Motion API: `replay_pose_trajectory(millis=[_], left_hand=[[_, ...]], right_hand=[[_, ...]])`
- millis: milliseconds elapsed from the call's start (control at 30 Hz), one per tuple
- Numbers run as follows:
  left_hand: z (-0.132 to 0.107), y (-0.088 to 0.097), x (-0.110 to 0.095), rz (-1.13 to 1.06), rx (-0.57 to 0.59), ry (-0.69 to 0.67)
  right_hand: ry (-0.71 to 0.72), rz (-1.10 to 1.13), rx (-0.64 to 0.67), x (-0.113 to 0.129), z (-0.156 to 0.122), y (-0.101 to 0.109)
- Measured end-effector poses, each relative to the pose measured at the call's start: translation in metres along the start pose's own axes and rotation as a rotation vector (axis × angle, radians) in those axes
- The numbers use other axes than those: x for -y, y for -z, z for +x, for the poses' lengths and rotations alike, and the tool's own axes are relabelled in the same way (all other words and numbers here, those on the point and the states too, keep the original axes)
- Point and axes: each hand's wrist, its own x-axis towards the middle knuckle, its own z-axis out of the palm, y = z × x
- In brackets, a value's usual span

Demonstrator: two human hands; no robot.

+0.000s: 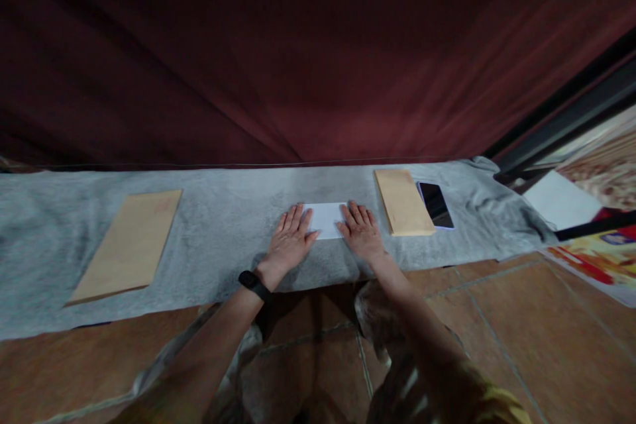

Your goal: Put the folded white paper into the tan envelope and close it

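Observation:
A small white sheet of paper (325, 218) lies on a grey cloth (223, 225) spread over the floor. My left hand (291, 242) rests flat on the paper's left edge, fingers stretched out, with a black band on the wrist. On the paper's right edge my right hand (362, 232) also lies flat with fingers extended. Neither hand holds anything.
A brown envelope (130, 245) lies on the cloth at the left. Another brown envelope (403, 210) lies right of my hands, beside a dark phone (436, 205). A dark red curtain (318, 53) hangs behind. Terracotta floor tiles (497, 318) are in front; white paper (561, 199) at right.

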Motion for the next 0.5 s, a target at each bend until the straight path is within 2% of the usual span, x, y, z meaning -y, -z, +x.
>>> replay_pose_trajectory(millis=[300,400,500], left_hand=[[0.001,-0.008,0.003,-0.006,-0.049,-0.013],[0.001,-0.010,0.003,0.002,-0.059,-0.013],[0.001,-0.009,0.004,0.007,-0.046,-0.022]], right_hand=[[-0.061,0.023,-0.014,-0.009,0.000,0.010],[-0.032,0.076,-0.065,0.001,0.001,0.014],[0.067,0.127,-0.078,0.019,0.000,0.012]])
